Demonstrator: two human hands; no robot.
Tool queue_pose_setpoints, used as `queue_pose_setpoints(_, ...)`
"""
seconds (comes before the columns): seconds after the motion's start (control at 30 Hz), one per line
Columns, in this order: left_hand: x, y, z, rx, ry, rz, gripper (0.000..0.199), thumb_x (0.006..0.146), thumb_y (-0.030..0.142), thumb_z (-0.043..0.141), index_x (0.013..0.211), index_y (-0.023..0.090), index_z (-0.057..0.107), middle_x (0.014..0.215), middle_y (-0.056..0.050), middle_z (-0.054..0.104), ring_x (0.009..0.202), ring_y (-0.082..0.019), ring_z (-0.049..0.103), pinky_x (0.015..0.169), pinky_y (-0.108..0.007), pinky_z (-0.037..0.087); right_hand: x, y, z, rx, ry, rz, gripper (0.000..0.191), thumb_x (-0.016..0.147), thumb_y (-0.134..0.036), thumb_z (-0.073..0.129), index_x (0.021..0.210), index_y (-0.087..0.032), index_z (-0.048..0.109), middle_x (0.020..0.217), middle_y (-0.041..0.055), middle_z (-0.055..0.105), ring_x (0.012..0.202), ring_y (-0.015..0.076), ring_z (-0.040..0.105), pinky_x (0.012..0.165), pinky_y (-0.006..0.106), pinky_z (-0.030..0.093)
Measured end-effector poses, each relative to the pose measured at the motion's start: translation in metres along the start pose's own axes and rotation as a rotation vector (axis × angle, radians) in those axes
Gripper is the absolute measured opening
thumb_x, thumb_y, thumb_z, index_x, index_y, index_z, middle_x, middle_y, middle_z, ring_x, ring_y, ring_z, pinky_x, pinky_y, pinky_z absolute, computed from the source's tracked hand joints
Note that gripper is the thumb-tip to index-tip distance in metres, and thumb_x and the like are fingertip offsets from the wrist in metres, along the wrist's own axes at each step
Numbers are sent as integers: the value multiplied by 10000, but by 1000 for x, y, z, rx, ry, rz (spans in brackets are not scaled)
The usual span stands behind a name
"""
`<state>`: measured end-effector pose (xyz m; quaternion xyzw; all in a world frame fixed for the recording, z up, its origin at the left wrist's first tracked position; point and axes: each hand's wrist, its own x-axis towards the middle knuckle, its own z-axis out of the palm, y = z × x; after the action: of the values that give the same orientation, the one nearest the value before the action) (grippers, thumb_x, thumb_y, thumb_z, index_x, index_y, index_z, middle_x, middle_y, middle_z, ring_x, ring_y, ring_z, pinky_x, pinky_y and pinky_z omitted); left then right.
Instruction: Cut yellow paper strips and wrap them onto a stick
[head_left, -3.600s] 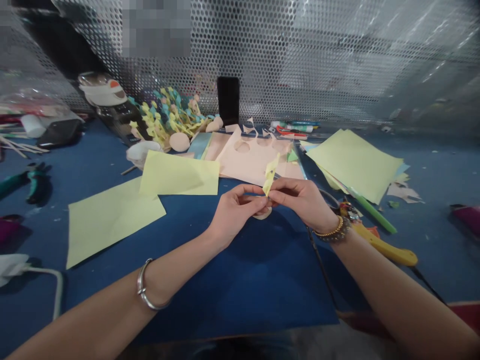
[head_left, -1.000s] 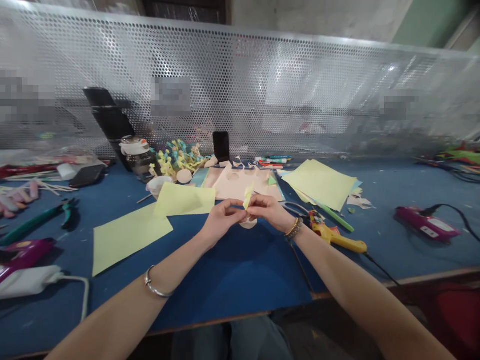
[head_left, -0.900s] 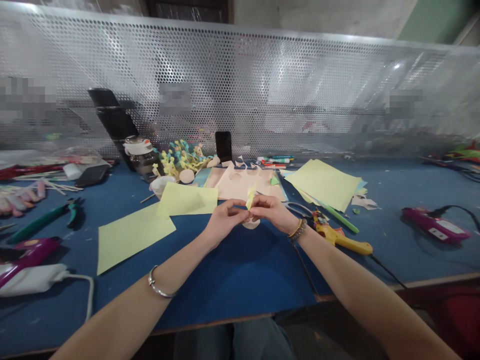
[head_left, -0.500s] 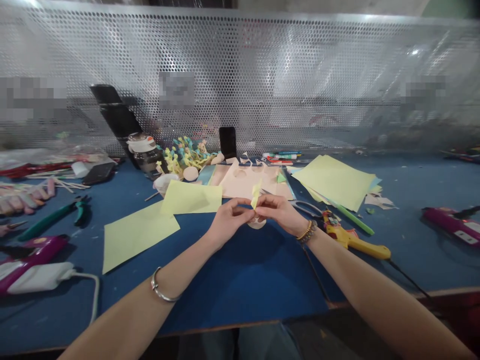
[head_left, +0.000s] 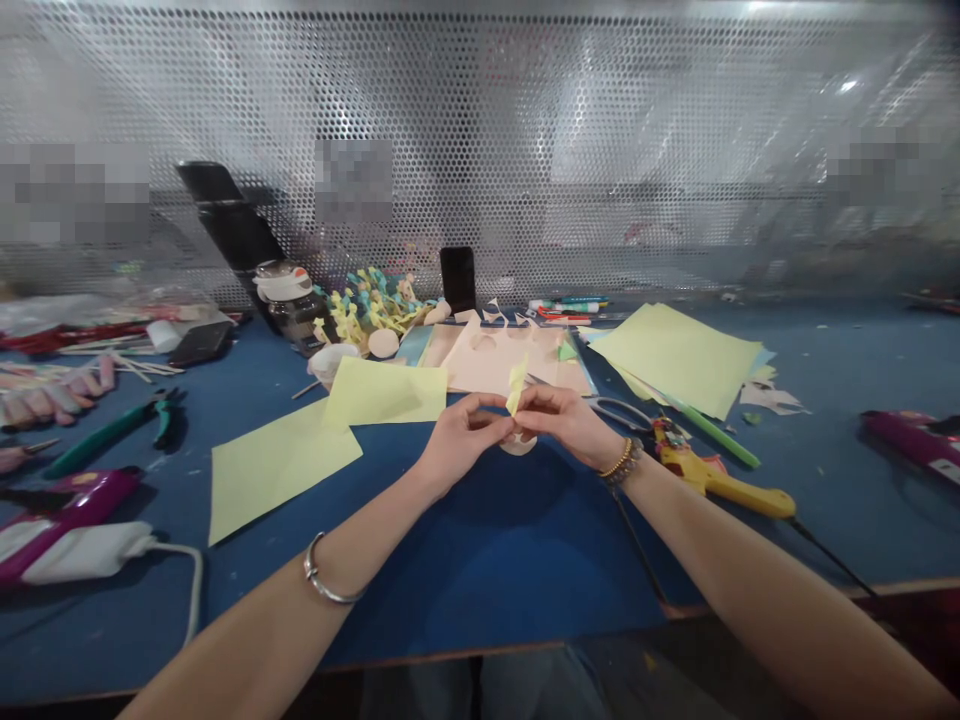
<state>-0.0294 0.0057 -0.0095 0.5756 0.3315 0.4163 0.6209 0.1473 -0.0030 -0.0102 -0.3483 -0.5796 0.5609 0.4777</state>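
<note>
Two bare forearms reach forward from the lower corners of the view and angle inward, meeting above a blue-topped desk [head_left: 487,580]. The left hand [head_left: 459,440] and right hand [head_left: 564,420] are both closed in a pinch, wrists bent and fingers curled toward each other. Their fingertips [head_left: 504,420] meet on a narrow pale yellow paper strip [head_left: 515,388], which stands upright between them. A round, pale peach paper disc [head_left: 517,445] shows just below the strip, partly hidden by the fingers. A silver bangle [head_left: 322,585] circles the left wrist, and a gold and dark beaded bracelet [head_left: 621,463] circles the right.

Beyond the strip lies a peach paper sheet with round holes cut out [head_left: 502,362]. Left of the strip are two loose pale yellow paper sheets [head_left: 281,470]. To its right are a stack of pale yellow paper [head_left: 679,358], metal scissors [head_left: 619,408] and a yellow glue gun [head_left: 712,483].
</note>
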Motion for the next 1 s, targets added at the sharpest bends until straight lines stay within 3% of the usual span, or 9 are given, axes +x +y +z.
queue_pose_setpoints(1.0,0,-2,-1,10,-4,7,354,707,327,752,972,161,588,751,-31,736,703,-162,681,759,-311,509,-1,2,-2,-30,-4,-3,160,741,-291,716,806,-166,639,686,-6,658,643,117,627,634,260,505)
